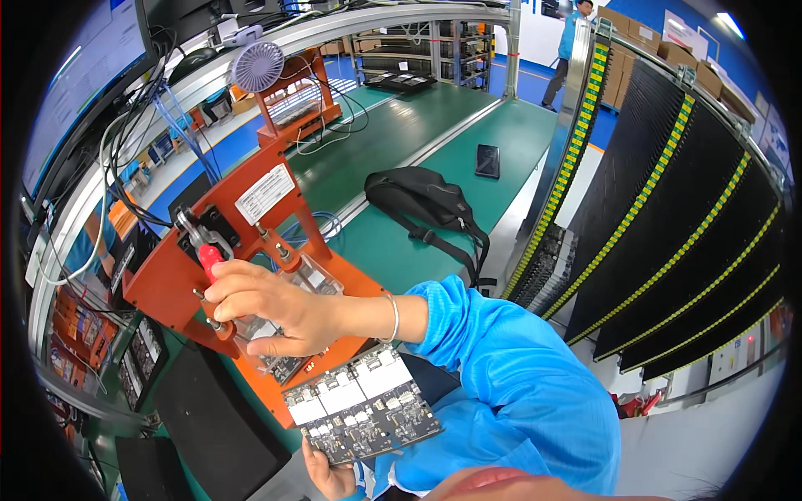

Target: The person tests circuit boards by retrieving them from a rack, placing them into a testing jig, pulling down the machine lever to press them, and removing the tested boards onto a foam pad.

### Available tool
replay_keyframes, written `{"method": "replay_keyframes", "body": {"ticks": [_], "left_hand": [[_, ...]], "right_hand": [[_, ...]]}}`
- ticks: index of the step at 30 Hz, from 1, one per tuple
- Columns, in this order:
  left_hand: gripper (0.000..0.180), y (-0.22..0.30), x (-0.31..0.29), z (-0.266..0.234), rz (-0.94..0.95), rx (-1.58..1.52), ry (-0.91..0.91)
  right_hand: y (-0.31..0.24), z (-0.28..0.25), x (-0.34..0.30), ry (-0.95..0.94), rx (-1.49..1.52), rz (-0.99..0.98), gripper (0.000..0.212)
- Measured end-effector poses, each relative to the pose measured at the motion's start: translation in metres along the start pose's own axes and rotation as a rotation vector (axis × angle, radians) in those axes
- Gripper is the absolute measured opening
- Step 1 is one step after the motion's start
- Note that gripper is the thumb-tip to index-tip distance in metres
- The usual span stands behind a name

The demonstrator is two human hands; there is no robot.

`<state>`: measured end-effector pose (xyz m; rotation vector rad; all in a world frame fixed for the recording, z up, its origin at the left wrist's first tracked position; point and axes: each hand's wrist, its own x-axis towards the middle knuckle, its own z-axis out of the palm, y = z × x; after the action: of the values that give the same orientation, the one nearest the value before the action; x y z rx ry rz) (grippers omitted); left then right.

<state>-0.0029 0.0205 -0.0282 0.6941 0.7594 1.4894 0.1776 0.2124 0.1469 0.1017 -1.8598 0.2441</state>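
Note:
My right hand (280, 307) reaches across to an orange test fixture (171, 275) and is closed at the lower end of the red handle of a toggle clamp (209, 257). Its thumb lies lower, over a clear plate (322, 280) of the fixture. Part of a circuit board (280, 365) shows beneath that hand; the rest is covered. My left hand (327, 474) grips the near left edge of a black circuit board panel (363, 405) with white rectangles and small connectors. The panel is tilted, close to the fixture's front edge.
A black bag (430, 204) and a dark phone-like device (487, 161) lie on the green bench. A small fan (257, 67) stands behind the fixture, near a second orange fixture (296, 92). Tall black racks (643, 192) rise at right; a monitor (79, 92) is at left. Another person (568, 50) stands far off.

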Motion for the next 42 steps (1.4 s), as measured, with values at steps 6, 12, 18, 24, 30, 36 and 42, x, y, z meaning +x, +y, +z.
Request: {"method": "replay_keyframes", "body": {"ticks": [6,12,18,24,30,36,42], "left_hand": [[0.063,0.002,0.005,-0.014,-0.01,0.012,-0.188],[0.062,0.003,0.007,-0.005,-0.023,0.012,-0.122],[0.061,0.007,0.0,-0.006,-0.015,0.016,-0.092],[0.06,0.003,-0.001,-0.006,-0.03,0.018,-0.101],[0.059,0.004,0.001,-0.006,-0.031,0.029,-0.109],[0.058,0.005,0.006,-0.005,-0.039,0.041,-0.122],[0.058,0.004,0.01,-0.002,-0.042,0.043,-0.141]], "right_hand": [[0.0,0.0,0.0,-0.012,0.012,-0.001,0.061],[0.002,0.002,-0.001,0.011,-0.002,-0.007,0.062],[-0.001,0.003,0.002,0.002,0.012,-0.015,0.063],[-0.007,-0.007,0.0,-0.053,-0.016,0.011,0.065],[-0.01,-0.009,0.003,-0.074,-0.01,0.003,0.066],[-0.005,-0.005,0.003,-0.066,0.001,-0.011,0.069],[-0.006,-0.008,0.001,-0.067,0.012,-0.001,0.069]]}}
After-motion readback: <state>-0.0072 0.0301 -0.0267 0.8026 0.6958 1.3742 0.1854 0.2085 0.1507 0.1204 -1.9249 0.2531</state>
